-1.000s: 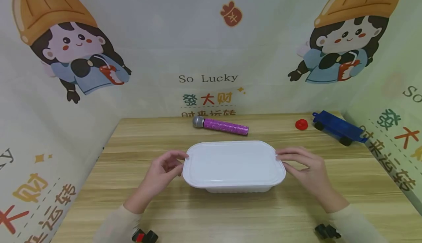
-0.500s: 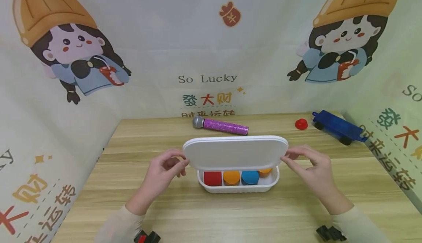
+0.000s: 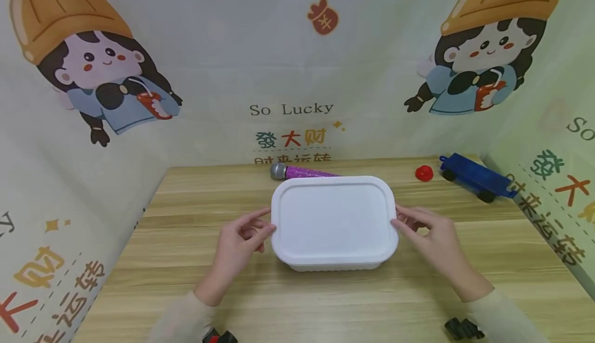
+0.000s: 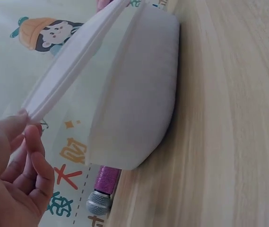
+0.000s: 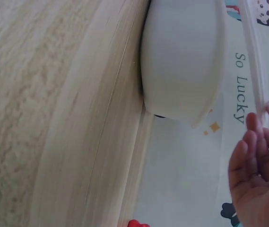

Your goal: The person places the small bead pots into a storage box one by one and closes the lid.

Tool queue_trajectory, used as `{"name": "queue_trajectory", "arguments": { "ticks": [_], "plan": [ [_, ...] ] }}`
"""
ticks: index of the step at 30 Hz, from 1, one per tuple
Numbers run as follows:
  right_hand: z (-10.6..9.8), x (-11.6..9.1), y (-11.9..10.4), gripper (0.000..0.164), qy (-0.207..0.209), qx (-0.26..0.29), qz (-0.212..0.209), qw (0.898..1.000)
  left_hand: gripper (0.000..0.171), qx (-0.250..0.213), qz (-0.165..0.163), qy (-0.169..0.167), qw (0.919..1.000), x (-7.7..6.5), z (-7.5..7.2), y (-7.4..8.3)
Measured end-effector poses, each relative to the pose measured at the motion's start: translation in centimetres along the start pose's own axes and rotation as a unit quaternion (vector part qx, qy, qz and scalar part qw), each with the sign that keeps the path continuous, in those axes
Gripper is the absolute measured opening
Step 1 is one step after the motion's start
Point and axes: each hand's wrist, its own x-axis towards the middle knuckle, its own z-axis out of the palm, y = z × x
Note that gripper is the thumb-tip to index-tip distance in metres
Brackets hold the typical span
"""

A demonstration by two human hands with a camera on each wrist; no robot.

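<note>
A white rectangular lid (image 3: pixel 332 219) with rounded corners is held level in the head view, above a white plastic box (image 3: pixel 334 267). My left hand (image 3: pixel 239 242) pinches the lid's left edge between thumb and fingers. At the opposite edge, my right hand (image 3: pixel 432 234) pinches it the same way. Both wrist views show a gap between lid and box (image 4: pixel 139 85), with the box standing on the wooden table (image 4: pixel 229 118). From above, the lid covers the box's opening, so what lies inside is hidden.
Behind the lid lies a purple glitter microphone (image 3: pixel 307 172), partly covered by it. At the back right sit a small red knobbed piece (image 3: pixel 424 173) and a blue toy cart (image 3: pixel 476 176) with black wheels. A printed cloth (image 3: pixel 209 74) walls the table's back and sides.
The lid covers the box from above, then tilts up half a second ago, showing red, orange and blue round pieces inside. Now it lies flatter over the box and hides them again.
</note>
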Motion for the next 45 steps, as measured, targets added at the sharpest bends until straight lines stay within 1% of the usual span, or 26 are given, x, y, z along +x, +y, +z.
{"name": "queue_trajectory", "arguments": {
  "ticks": [3, 5, 8, 10, 15, 19, 22, 27, 30, 34, 36, 37, 38, 40, 43, 45],
  "plan": [
    [0.2, 0.2, 0.2, 0.026, -0.042, -0.014, 0.038, 0.998, 0.035, 0.015, -0.01, -0.005, 0.9998, 0.2, 0.4, -0.3],
    [0.2, 0.4, 0.3, 0.026, -0.07, -0.018, 0.055, 0.996, 0.035, 0.023, -0.017, -0.011, 0.9995, 0.3, 0.6, -0.6],
    [0.5, 0.7, 0.6, 0.027, -0.104, -0.021, 0.073, 0.992, 0.035, 0.024, -0.027, -0.014, 0.9992, 0.5, 0.8, -1.0],
    [0.7, 0.8, 0.9, 0.027, -0.114, -0.024, 0.079, 0.99, 0.035, 0.022, -0.034, -0.017, 0.999, 0.7, 0.9, -1.3],
    [1.0, 1.0, 1.4, 0.028, -0.125, -0.026, 0.093, 0.987, 0.033, 0.034, -0.034, -0.028, 0.9985, 1.0, 1.4, -2.0],
    [1.1, 0.9, 1.7, 0.032, -0.13, -0.024, 0.109, 0.985, 0.032, 0.042, -0.032, -0.031, 0.9981, 1.0, 1.6, -2.3],
    [1.2, 0.8, 1.8, 0.036, -0.136, -0.014, 0.118, 0.984, 0.031, 0.029, -0.044, -0.033, 0.9981, 1.0, 1.8, -2.4],
    [1.2, 0.9, 1.9, 0.038, -0.143, -0.002, 0.117, 0.983, 0.03, 0.005, -0.068, -0.031, 0.9972, 1.1, 2.1, -2.6],
    [1.1, 0.9, 2.1, 0.038, -0.146, -0.001, 0.118, 0.982, 0.029, 0.008, -0.073, -0.029, 0.9969, 1.2, 2.2, -2.7],
    [0.9, 1.0, 2.2, 0.039, -0.155, 0.001, 0.123, 0.98, 0.031, 0.022, -0.073, -0.037, 0.9964, 1.4, 2.1, -2.7],
    [0.6, 1.0, 2.3, 0.039, -0.163, -0.001, 0.12, 0.979, 0.036, 0.035, -0.063, -0.042, 0.9965, 1.4, 2.0, -2.8],
    [0.5, 1.0, 2.3, 0.04, -0.17, -0.003, 0.113, 0.979, 0.039, 0.047, -0.051, -0.045, 0.9966, 1.4, 2.0, -2.8],
    [0.3, 1.1, 2.3, 0.041, -0.176, -0.006, 0.104, 0.979, 0.041, 0.059, -0.035, -0.051, 0.9964, 1.4, 1.9, -2.8],
    [0.0, 1.1, 2.4, 0.044, -0.192, -0.01, 0.075, 0.979, 0.047, 0.085, 0.009, -0.068, 0.994, 1.4, 1.6, -2.8],
    [-0.4, 1.2, 2.8, 0.049, -0.214, -0.011, 0.023, 0.976, 0.049, 0.122, 0.075, -0.104, 0.9842, 1.4, 1.1, -2.7],
    [-0.5, 1.3, 3.0, 0.051, -0.228, -0.011, -0.004, 0.974, 0.05, 0.143, 0.101, -0.131, 0.9759, 1.4, 0.7, -2.6]
  ]
}}
